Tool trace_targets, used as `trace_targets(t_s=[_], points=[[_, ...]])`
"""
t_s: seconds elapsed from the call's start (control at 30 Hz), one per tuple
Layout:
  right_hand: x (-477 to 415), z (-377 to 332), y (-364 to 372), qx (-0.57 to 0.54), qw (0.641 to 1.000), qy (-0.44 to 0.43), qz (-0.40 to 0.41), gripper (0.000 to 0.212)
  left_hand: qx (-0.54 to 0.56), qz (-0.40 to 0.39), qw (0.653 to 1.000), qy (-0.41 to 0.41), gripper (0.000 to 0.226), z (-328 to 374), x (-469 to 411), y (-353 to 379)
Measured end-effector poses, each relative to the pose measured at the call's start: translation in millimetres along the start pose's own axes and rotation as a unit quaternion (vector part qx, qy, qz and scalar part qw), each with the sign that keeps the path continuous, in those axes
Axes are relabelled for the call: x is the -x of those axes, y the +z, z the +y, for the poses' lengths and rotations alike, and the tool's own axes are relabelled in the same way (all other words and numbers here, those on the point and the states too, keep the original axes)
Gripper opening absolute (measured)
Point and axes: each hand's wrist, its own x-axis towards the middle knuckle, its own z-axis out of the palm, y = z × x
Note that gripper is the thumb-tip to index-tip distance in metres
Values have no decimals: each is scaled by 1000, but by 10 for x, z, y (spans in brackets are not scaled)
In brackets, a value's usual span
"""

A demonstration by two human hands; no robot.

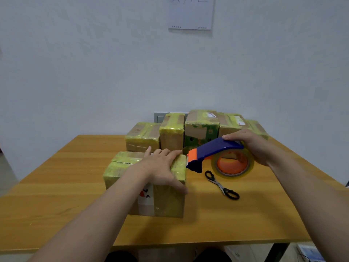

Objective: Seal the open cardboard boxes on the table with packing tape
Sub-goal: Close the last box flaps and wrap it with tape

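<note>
**Bracing the Near Box, Dispenser at Its Right Edge**

The near box (pixel 120 167) stands on the wooden table (pixel 66 186), in front of the person. Its top flaps lie closed under yellowish tape, with a dark seam line visible on the left part of the top.

The left hand (pixel 160 167) lies flat on the box top. Its fingers are straight and spread, and the thumb runs down the front face near the right corner.

The right hand (pixel 253 146) grasps the tape dispenser (pixel 213 150), fingers curled over the rear of the blue handle, above the tape roll (pixel 233 163). The roll is clear-yellow on an orange core. The orange and blue head of the dispenser sits at the upper right edge of the near box. Contact between tape and cardboard appears likely but cannot be confirmed.

Black-handled scissors (pixel 221 185) lie closed on the table, right of the box and below the roll.

The rear boxes (pixel 201 127) stand in a row at the far table edge, all wrapped in yellowish tape.

Markings:
- A white label (pixel 145 197) on the near box front carries red and black marks, not legible.
- The tallest rear box bears green print and a top sticker (pixel 211 114), too small to read.
- A sheet (pixel 190 14) on the wall shows handwriting cut off by the frame.
</note>
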Motion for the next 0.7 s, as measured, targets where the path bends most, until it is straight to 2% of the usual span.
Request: trace_targets(t_s=[0.17, 0.33, 0.47, 0.6, 0.7], points=[[-33, 154, 63, -2, 1000, 17, -11, 57, -17, -9, 1000, 1, 136, 22, 16, -11], [-70, 324, 87, 3, 1000, 25, -8, 64, -49, -21, 999, 10, 141, 120, -31, -85], [-80, 382, 84, -9, 999, 26, -17, 66, -19, -15, 999, 27, 144, 259, -74, -15], [-31, 503, 126, -46, 999, 14, -18, 62, -4, 4, 1000, 26, 138, 212, -106, 53], [54, 616, 108, -85, 996, 13, -23, 51, 0, 10, 999, 32, 135, 186, -108, 55]])
